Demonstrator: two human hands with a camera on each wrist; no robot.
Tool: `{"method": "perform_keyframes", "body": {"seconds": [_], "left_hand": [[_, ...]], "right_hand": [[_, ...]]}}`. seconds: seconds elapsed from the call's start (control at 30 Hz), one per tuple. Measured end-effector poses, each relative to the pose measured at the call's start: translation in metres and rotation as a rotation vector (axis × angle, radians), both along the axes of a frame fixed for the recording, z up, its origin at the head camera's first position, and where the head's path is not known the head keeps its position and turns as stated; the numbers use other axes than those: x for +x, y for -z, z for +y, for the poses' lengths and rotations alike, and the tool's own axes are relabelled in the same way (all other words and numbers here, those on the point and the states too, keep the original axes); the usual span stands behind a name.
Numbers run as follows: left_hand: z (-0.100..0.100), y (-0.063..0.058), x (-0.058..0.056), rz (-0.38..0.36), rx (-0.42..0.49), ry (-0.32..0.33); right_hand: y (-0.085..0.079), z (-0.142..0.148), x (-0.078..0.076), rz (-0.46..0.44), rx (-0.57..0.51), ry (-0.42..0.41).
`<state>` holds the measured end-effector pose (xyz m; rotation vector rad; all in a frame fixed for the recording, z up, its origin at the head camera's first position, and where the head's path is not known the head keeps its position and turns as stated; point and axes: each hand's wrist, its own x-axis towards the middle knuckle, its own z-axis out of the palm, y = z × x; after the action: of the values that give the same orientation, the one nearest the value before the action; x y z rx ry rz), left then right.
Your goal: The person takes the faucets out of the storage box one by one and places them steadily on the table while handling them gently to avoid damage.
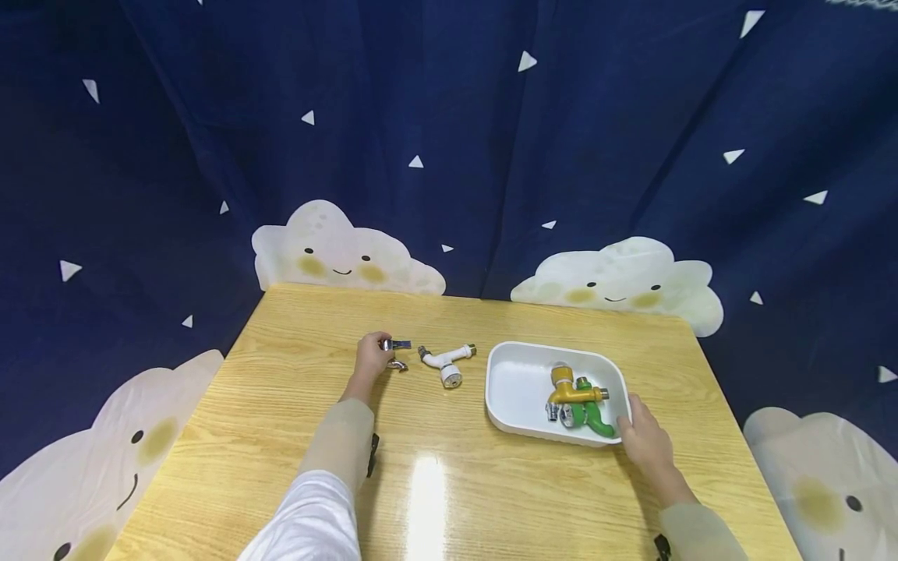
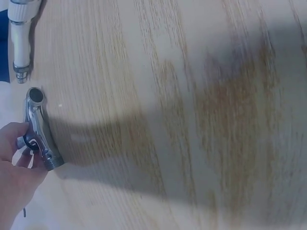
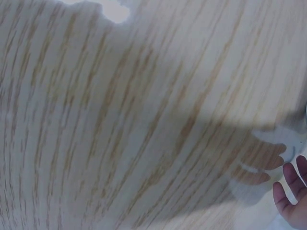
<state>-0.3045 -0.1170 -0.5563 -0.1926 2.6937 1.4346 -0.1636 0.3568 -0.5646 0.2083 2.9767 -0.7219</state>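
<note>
Left of centre in the head view, the left hand (image 1: 370,357) pinches a chrome tap (image 2: 42,132) between thumb and fingers, just above or on the wooden table (image 1: 491,491); contact with the surface is not clear. Left wrist view, left edge: thumb and fingertips close around the tap's middle, both ends free. A white tap (image 1: 445,361) lies on the table just right of the chrome one, at centre of the head view, with no hand on it. Right of centre sits a white tray (image 1: 519,386); a yellow tap (image 1: 571,395) and a green tap (image 1: 578,416) lie in its right half, the yellow partly over the green, while the left half is bare. At the tray's lower right corner, the right hand (image 1: 647,442) touches the wall; its fingers appear spread at lower right of the right wrist view. Grip versus light steadying: cannot tell. Progress, judged from layout: about midway, two taps inside the tray and two outside, the chrome one in hand and not yet released. Direction of transfer, into or out of the tray, cannot be determined from these views.
</note>
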Motion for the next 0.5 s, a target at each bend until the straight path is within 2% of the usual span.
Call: {"method": "perform_keyframes", "body": {"seconds": [0.17, 0.5], "left_hand": [[0.0006, -0.0007, 0.0007, -0.013, -0.016, 0.01], [0.0049, -0.0064, -0.0006, -0.068, -0.124, 0.024]], "right_hand": [[0.0002, 0.0002, 0.0, 0.001, -0.003, -0.002], [0.0002, 0.0004, -0.0002, 0.005, -0.009, 0.004]]}}
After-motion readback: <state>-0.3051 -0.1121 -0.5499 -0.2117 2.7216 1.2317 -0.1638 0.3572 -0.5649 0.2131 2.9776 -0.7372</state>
